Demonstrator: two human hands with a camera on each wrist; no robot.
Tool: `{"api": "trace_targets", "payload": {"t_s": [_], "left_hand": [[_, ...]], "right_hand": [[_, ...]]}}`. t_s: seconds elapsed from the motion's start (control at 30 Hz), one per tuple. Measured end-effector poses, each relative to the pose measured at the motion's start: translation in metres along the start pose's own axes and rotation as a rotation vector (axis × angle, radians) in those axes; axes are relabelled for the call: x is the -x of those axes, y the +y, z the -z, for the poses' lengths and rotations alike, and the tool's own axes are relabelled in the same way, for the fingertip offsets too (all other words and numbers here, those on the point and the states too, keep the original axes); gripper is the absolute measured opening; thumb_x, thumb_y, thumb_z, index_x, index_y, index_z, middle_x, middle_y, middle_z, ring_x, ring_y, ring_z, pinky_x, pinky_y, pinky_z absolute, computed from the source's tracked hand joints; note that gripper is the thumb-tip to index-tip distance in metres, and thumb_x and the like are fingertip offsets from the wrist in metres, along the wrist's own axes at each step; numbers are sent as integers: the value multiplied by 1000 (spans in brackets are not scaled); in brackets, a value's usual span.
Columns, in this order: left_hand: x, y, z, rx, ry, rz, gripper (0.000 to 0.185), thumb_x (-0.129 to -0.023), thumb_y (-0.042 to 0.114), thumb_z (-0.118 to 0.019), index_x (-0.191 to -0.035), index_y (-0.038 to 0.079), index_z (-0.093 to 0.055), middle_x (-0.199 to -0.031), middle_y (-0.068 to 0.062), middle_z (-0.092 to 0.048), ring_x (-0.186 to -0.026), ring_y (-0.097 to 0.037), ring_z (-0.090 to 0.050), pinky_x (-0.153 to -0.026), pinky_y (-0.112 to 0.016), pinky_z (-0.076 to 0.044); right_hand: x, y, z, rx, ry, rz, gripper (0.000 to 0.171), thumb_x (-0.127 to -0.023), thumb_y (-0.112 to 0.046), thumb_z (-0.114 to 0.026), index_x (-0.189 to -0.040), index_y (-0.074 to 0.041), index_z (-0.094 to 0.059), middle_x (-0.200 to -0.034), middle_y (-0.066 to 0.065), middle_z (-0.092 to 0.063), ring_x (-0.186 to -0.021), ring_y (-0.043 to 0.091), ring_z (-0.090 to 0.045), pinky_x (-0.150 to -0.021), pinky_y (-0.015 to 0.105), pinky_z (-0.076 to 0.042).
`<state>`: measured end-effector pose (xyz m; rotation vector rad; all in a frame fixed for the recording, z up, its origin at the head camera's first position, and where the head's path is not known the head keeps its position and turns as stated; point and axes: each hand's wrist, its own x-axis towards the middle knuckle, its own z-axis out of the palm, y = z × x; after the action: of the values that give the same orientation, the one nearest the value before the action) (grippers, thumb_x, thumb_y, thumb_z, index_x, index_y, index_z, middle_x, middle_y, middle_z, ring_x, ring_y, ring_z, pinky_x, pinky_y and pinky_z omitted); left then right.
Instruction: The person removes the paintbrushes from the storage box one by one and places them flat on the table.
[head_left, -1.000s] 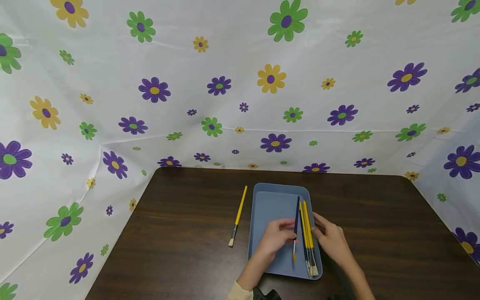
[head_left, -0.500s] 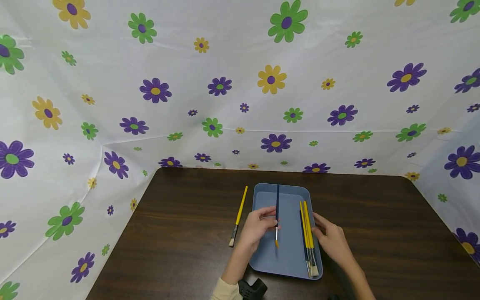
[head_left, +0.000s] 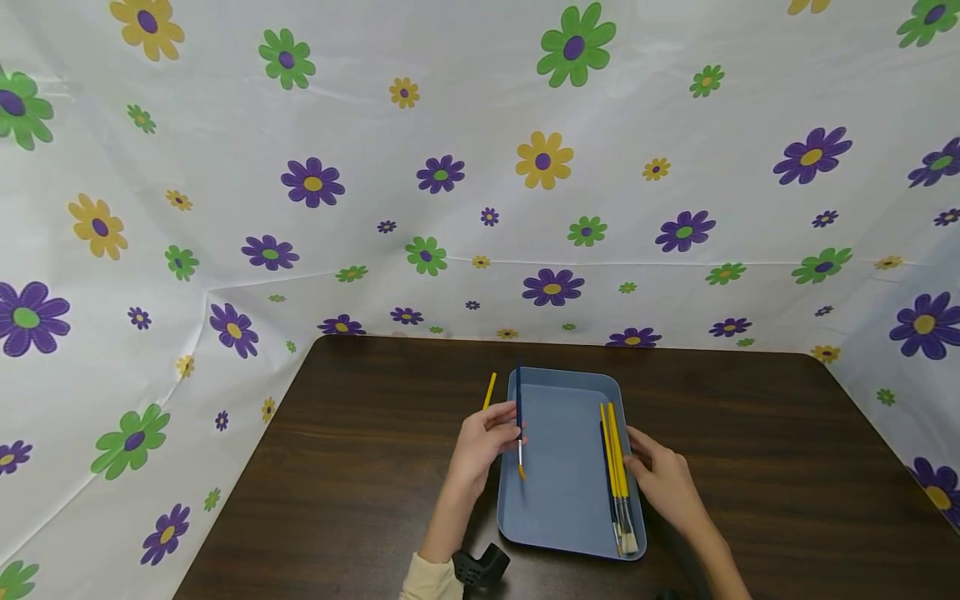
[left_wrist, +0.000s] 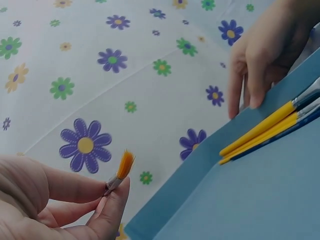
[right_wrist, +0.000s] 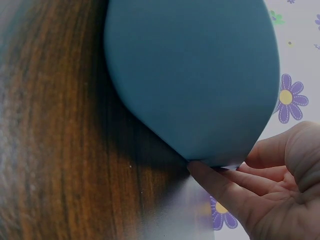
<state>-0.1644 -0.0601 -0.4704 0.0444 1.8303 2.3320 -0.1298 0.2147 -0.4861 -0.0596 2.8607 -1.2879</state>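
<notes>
On the dark bench (head_left: 360,467), a yellow brush (head_left: 489,389) lies mostly hidden behind the left hand (head_left: 480,446). That hand pinches a dark-blue brush (head_left: 518,417) with an orange tip over the left rim of the blue tray (head_left: 562,500). More brushes (head_left: 617,475) lie along its right side. The right hand (head_left: 663,483) touches the tray's right edge with relaxed fingers.

Head view high above table (head_left: 360,467), wrist views close, all sharing blue tray (head_left: 562,508).

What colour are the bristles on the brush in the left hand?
Orange bristles, clearest in the left wrist view.
</notes>
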Motion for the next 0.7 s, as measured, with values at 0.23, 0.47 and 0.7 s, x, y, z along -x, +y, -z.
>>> {"api": "trace_targets", "payload": {"t_s": [0.23, 0.47, 0.7], "left_hand": [[-1, 3, 14, -28, 57, -9, 45, -95, -11, -59, -138, -20, -51, -131, -35, -56, -104, -34, -71, -85, -34, -61], [-1, 7, 22, -53, 92, -32, 42, -97, -11, -56, -138, -21, -50, -130, -36, -56, -99, -26, -70, -84, -32, -61], [0, 8, 28, -101, 142, -43, 41, -96, -14, -55, -136, -22, -51, -132, -40, -54, -105, -35, -69, -84, -34, -61]], "right_hand": [[0, 1, 0, 1, 0, 5, 46, -101, 0, -58, -145, 14, -49, -132, 35, -61, -120, 47, -63, -94, 56, -55], [0, 0, 1, -1, 0, 10, 46, -101, -1, -58, -144, 14, -49, -132, 36, -60, -120, 48, -62, -95, 57, -54], [-1, 1, 0, 3, -10, 5, 46, -102, -1, -58, -144, 15, -49, -133, 37, -60, -122, 50, -61, -97, 60, -52]]}}
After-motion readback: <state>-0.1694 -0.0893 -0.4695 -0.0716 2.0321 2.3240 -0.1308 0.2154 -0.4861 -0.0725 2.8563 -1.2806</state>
